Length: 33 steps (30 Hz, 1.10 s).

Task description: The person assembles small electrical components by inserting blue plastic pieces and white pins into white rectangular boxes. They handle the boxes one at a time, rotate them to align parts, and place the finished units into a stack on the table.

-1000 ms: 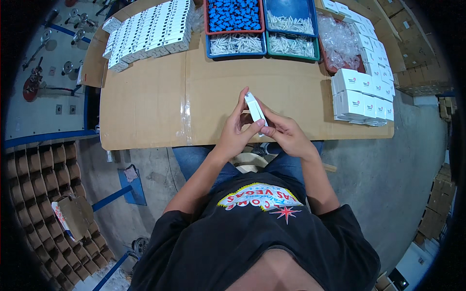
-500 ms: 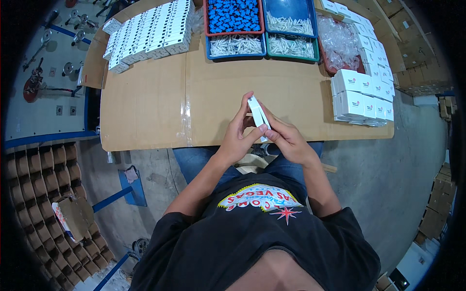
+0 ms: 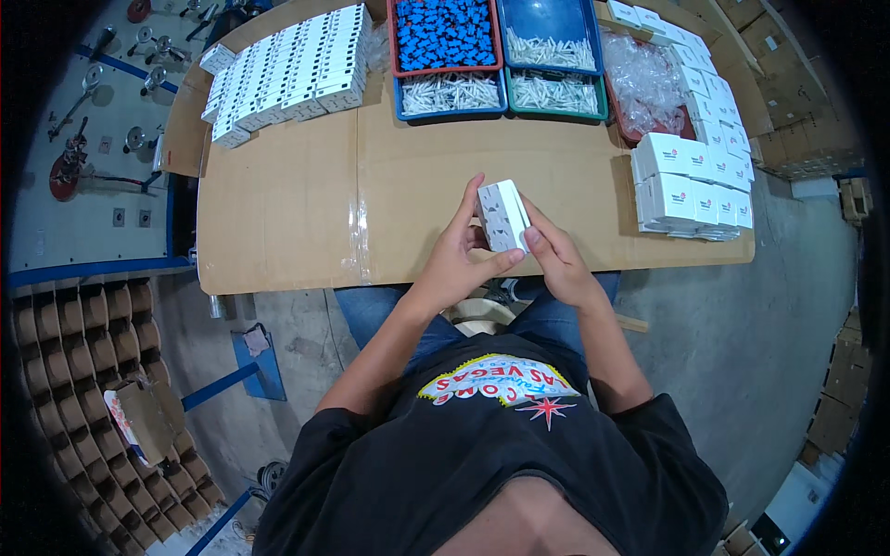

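Between my two hands, just above the near edge of the cardboard-topped table, is a small white carton (image 3: pixel 502 215). Grey marks are printed on its broad face, and a plain narrow side is turned to the right. My left hand (image 3: pixel 461 250) holds it from the left, thumb at the lower edge and a fingertip near the top. Closed on its right side is my right hand (image 3: pixel 559 259), with the thumb at the lower right corner. Most of the fingers behind the carton are hidden.
Rows of white cartons (image 3: pixel 292 69) stand at the far left, and stacked cartons (image 3: pixel 681 196) at the right. Trays at the back hold blue pieces (image 3: pixel 443 35) and white stick-like pieces (image 3: pixel 451 93). Clear plastic bags (image 3: pixel 640 83) fill a red tray. Cardboard (image 3: pixel 278 213) covers the table.
The carton has turned in my hands: its narrow edge faced up before, and now its broad printed face shows. My right hand has shifted slightly, its thumb moving up along the side.
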Each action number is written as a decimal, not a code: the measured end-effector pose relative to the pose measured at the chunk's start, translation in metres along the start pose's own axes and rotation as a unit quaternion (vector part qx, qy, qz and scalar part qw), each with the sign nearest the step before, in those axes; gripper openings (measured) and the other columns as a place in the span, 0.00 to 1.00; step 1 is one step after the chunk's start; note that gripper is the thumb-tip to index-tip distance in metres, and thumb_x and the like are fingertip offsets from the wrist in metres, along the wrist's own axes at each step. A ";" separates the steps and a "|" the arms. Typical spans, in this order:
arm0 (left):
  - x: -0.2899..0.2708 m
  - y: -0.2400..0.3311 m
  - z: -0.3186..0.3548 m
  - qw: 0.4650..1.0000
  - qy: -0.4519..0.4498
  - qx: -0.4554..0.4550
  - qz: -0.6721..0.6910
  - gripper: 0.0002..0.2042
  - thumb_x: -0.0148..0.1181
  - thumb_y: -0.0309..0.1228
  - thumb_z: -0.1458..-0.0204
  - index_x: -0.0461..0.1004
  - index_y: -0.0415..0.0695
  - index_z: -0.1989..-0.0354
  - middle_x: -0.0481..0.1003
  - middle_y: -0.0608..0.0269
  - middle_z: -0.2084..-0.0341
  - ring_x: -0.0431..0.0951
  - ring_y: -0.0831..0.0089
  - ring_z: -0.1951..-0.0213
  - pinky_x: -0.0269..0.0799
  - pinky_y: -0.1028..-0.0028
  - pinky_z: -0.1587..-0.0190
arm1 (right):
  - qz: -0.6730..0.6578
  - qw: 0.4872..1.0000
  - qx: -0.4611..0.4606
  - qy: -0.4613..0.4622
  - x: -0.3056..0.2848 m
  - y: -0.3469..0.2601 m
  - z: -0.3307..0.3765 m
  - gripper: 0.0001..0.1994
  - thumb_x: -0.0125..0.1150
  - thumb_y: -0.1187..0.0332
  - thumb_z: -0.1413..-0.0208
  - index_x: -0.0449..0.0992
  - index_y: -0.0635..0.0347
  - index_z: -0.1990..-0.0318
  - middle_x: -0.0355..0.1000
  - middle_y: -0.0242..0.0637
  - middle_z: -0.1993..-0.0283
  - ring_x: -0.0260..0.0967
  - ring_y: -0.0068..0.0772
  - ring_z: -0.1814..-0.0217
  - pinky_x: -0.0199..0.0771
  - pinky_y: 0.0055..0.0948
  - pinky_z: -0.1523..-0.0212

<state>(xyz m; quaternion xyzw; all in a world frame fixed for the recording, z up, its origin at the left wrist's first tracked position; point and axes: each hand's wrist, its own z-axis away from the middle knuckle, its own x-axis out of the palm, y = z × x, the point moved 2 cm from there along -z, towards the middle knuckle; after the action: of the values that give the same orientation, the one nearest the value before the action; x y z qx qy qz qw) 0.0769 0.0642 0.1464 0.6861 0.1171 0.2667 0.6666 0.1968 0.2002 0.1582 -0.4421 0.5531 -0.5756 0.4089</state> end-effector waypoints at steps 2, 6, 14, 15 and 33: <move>0.003 -0.008 0.002 0.997 0.006 -0.042 0.063 0.42 0.65 0.36 0.38 0.45 0.44 0.21 0.73 0.57 0.47 0.78 0.72 0.52 0.76 0.69 0.47 | 0.068 0.997 -0.031 -0.005 -0.002 0.001 -0.002 0.33 0.58 0.64 0.31 0.55 0.63 0.23 0.60 0.46 0.24 0.57 0.38 0.23 0.57 0.35 0.26; -0.002 -0.020 0.002 0.958 -0.041 -0.175 0.222 0.35 0.52 0.50 0.32 0.52 0.42 0.24 0.71 0.54 0.43 0.77 0.64 0.44 0.76 0.62 0.43 | 0.212 0.972 -0.097 0.019 0.001 -0.004 -0.005 0.40 0.70 0.61 0.41 0.59 0.63 0.25 0.65 0.49 0.28 0.63 0.44 0.26 0.61 0.38 0.28; 0.011 -0.018 0.001 0.981 0.112 -0.109 0.117 0.28 0.52 0.51 0.31 0.63 0.46 0.32 0.76 0.58 0.49 0.76 0.72 0.47 0.78 0.66 0.49 | 0.157 0.985 -0.015 0.067 0.004 0.007 -0.003 0.41 0.77 0.59 0.48 0.66 0.65 0.29 0.70 0.50 0.32 0.68 0.45 0.29 0.65 0.40 0.30; 0.010 -0.020 0.001 0.987 0.119 -0.079 0.076 0.27 0.52 0.51 0.32 0.64 0.46 0.32 0.76 0.58 0.49 0.77 0.71 0.47 0.79 0.66 0.49 | 0.164 0.984 -0.010 0.064 0.005 0.009 -0.004 0.41 0.77 0.58 0.48 0.66 0.64 0.29 0.69 0.51 0.31 0.66 0.46 0.28 0.64 0.41 0.30; 0.023 -0.013 0.003 0.939 0.138 -0.210 0.235 0.28 0.42 0.61 0.31 0.69 0.50 0.41 0.74 0.66 0.58 0.78 0.77 0.58 0.79 0.71 0.57 | 0.325 0.916 -0.220 0.084 0.023 0.004 -0.008 0.28 0.63 0.71 0.43 0.70 0.71 0.34 0.69 0.57 0.32 0.68 0.57 0.30 0.69 0.43 0.31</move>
<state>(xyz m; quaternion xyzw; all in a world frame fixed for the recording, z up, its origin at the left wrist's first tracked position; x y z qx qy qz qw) 0.1000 0.0748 0.1387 0.4945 -0.0152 0.5267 0.6912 0.1826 0.1799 0.1558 -0.2668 0.8112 -0.3095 0.4183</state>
